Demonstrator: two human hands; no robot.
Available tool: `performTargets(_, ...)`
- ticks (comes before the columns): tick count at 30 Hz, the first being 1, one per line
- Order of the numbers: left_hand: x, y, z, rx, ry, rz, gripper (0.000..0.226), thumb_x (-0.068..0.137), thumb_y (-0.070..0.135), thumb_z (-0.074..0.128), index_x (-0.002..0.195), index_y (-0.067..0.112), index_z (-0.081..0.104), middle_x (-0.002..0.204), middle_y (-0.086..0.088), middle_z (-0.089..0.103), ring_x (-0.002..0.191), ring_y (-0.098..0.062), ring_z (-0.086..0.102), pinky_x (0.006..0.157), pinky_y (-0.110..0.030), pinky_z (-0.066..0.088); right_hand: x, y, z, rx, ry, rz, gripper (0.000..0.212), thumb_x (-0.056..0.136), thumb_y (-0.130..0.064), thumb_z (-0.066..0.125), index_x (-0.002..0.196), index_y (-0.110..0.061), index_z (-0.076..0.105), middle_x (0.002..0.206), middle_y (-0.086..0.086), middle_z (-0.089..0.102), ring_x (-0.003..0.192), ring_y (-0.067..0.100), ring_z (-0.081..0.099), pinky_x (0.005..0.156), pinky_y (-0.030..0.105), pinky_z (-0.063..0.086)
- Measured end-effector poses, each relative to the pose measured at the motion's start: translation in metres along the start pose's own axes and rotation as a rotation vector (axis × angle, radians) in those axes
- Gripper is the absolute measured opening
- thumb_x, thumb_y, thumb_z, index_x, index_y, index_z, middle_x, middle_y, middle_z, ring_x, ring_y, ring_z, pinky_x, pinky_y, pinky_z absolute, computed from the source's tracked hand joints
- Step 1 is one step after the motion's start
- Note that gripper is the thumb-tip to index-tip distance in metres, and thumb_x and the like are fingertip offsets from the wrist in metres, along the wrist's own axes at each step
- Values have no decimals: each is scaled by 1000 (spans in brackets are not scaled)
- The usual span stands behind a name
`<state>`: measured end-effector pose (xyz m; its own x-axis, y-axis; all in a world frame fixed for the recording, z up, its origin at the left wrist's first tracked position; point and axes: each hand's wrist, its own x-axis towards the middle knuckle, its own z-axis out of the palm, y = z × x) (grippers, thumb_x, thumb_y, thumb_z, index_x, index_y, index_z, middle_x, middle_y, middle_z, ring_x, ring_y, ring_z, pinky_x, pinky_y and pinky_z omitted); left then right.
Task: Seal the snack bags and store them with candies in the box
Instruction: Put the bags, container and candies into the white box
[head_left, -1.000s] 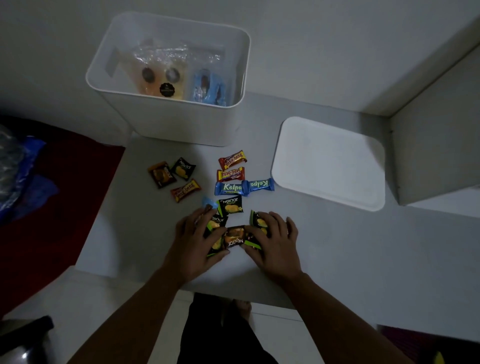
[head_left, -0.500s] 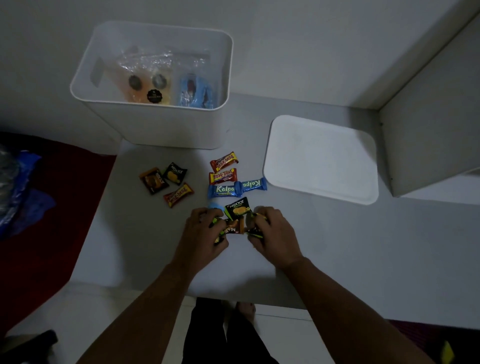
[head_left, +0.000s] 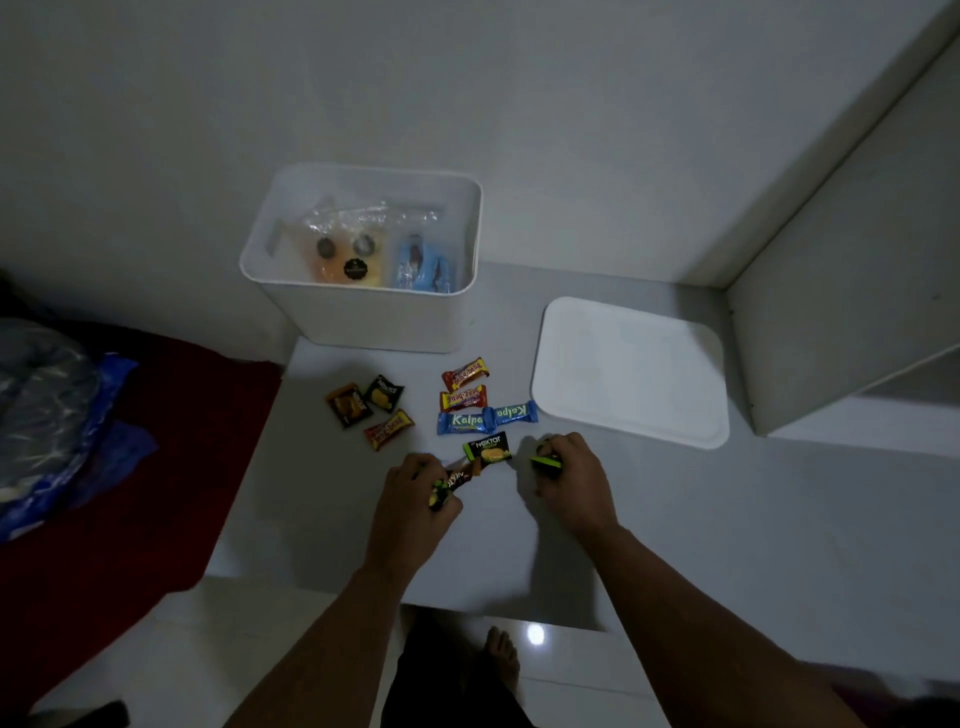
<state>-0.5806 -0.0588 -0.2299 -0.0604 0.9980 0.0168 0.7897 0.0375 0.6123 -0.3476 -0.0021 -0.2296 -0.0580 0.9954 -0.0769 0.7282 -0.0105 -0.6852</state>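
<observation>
The left hand (head_left: 415, 493) is closed on a few dark Nextar packets (head_left: 453, 480), and the right hand (head_left: 566, 480) is closed on a green-edged packet (head_left: 546, 461), likely gathered by the handful so fewer trips to the white box (head_left: 363, 317) are needed. The box stands open at the table's far edge, sealed snack bags (head_left: 358, 254) already inside, its lid (head_left: 631, 371) beside it. On the table (head_left: 727, 519) between box and hands lie loose candies: one green "Nextar" (head_left: 488, 448), two blue "Kalpa" bars (head_left: 485, 418) and red "beng-beng" wrappers (head_left: 464, 387).
</observation>
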Motion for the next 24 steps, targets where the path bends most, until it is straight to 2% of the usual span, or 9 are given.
performTargets(4,15,31,-38,-28,68,48,27,74,11,73,100,10,65,106,-4,59,93,-19,50,73,-26,40,11,-35,-23,74,44,117,15,80,-5,69,86,-18,64,92,0,58,80,26,62,67,43,56)
performTargets(6,31,42,-62,-71,109,101,22,74,14,70,95,10,64,101,-1,57,89,-17,51,71,-27,42,25,-62,-36,95,56,116,15,78,-3,68,85,-16,64,91,1,58,80,26,61,67,38,54)
performTargets(10,82,55,-117,-35,139,134,26,79,29,65,101,14,65,110,-1,58,97,-23,55,81,-37,47,71,-131,-63,180,85,49,17,76,-6,67,80,-21,60,88,3,61,80,26,64,70,40,57)
performTargets(13,129,62,-165,15,198,149,28,79,26,69,104,14,64,112,-3,57,100,-25,54,81,-37,47,114,-191,-82,200,96,-24,22,77,-5,67,75,-24,57,89,9,65,81,25,64,62,31,50)
performTargets(16,176,60,-213,35,270,158,23,77,22,71,98,12,65,104,-7,58,94,-29,57,78,-40,49,157,-249,-88,228,73,-72,18,72,-6,66,69,-21,56,78,9,67,74,28,66,60,39,56)
performTargets(18,209,53,-240,39,268,78,20,78,24,73,92,13,64,100,-8,59,89,-30,59,72,-38,48,184,-282,-83,223,54,-99,16,72,-6,68,70,-19,58,75,7,68,73,27,65,63,33,53)
performTargets(21,249,35,-264,80,179,-49,22,75,31,70,86,15,60,97,-9,57,86,-33,59,68,-37,47,219,-321,-62,216,11,-109,15,77,-7,71,77,-18,61,72,3,64,66,18,59,57,18,41)
performTargets(24,279,8,-270,54,50,-172,23,76,35,72,80,17,56,90,-8,61,85,-32,61,67,-33,43,249,-337,-24,221,-62,-53,15,75,-8,74,78,-18,63,75,5,66,70,20,60,67,22,44)
